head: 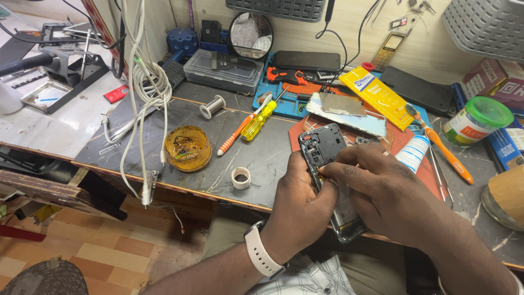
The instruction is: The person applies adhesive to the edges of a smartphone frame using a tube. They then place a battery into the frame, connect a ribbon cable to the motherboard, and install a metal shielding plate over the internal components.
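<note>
An opened smartphone (321,146) with its back cover off shows dark inner parts and sits tilted above the front edge of the workbench. My left hand (297,205), with a white watch strap on its wrist, grips the phone from the left side. Over the phone's middle lies my right hand (382,194), its fingertips pressing on the phone's inside. The lower end of the phone sticks out below my right hand.
On the dark mat (262,153) lie a yellow screwdriver (258,121), an orange-and-white tool (236,135), a small tape roll (240,177), an amber paste tin (188,147) and a wire spool (212,106). White cables (146,93) hang at left. An orange brush (445,150) and a green-lidded jar (476,121) are at right.
</note>
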